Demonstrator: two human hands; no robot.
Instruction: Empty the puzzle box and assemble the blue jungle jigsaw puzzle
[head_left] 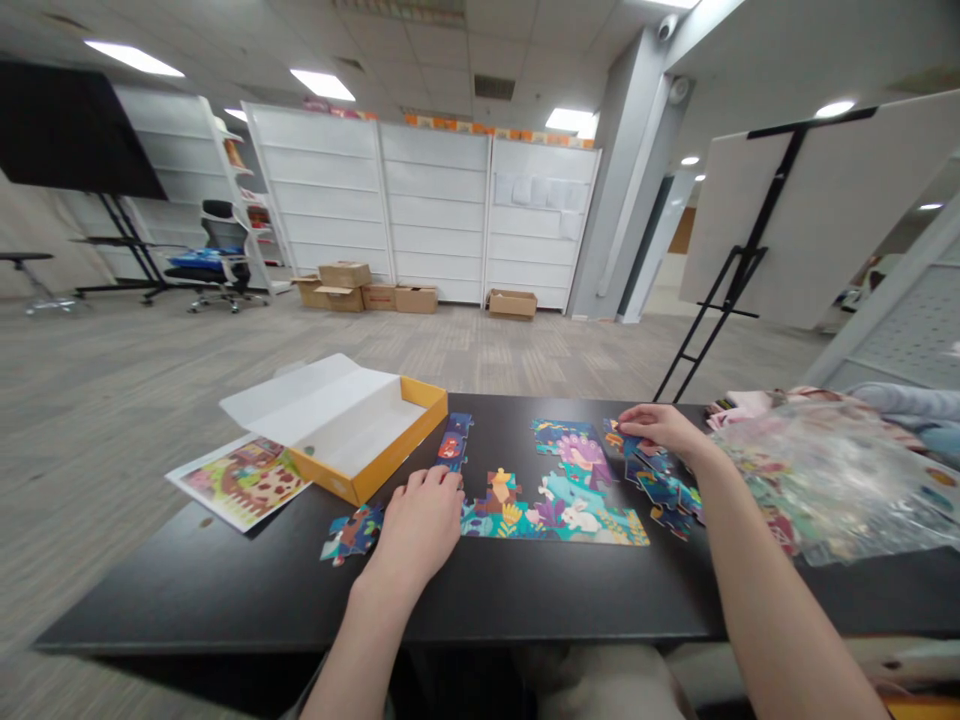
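Note:
A partly joined jigsaw puzzle (551,515) lies on the black table, with a white rabbit, plants and a purple, fan-shaped figure on it. My left hand (420,515) rests palm down over its left edge, fingers lying on the pieces and covering some of them. Near the puzzle's upper right, my right hand (660,430) has its fingertips closed on a dark blue puzzle piece (613,436); part of the grip is hidden. Under and below that hand is a heap of loose puzzle pieces (664,490). More loose pieces (352,532) lie left of my left hand.
An open yellow box (405,440) with a white lid stands at the table's left, beside a picture sheet (240,482). A clear plastic bag (847,480) and folded cloth (900,405) lie at the right. The black table's (525,600) front edge is close to me.

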